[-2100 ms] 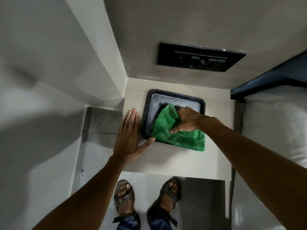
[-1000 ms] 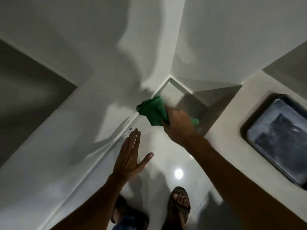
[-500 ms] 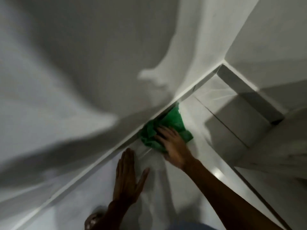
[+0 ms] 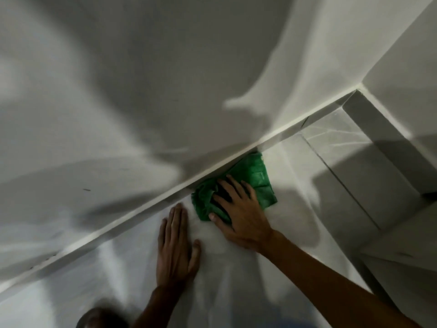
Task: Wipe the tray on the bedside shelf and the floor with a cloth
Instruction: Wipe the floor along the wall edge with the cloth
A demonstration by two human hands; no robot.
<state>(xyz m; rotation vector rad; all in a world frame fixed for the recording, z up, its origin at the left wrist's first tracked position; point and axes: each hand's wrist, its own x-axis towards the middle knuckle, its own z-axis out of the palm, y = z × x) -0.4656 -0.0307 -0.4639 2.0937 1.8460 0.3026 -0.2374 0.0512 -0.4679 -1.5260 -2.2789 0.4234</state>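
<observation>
A green cloth [image 4: 254, 178] lies bunched on the glossy white floor [image 4: 236, 292], right against the skirting at the foot of the wall. My right hand [image 4: 238, 209] presses flat on the cloth's near part, fingers spread over it. My left hand [image 4: 176, 245] rests palm down on the bare floor just left of the cloth, fingers straight and close together, holding nothing. The tray is out of view.
The white wall [image 4: 142, 91] and its skirting [image 4: 118, 221] run diagonally from lower left to upper right. The shelf unit's side [image 4: 402, 233] stands at the right, with a floor-tile joint [image 4: 343, 183] between it and the cloth. A sandalled foot [image 4: 94, 320] shows at the bottom edge.
The cloth left the tray and came down to the floor by the skirting in my right hand. My left hand dropped flat onto the floor, and the view lowered close to the floor.
</observation>
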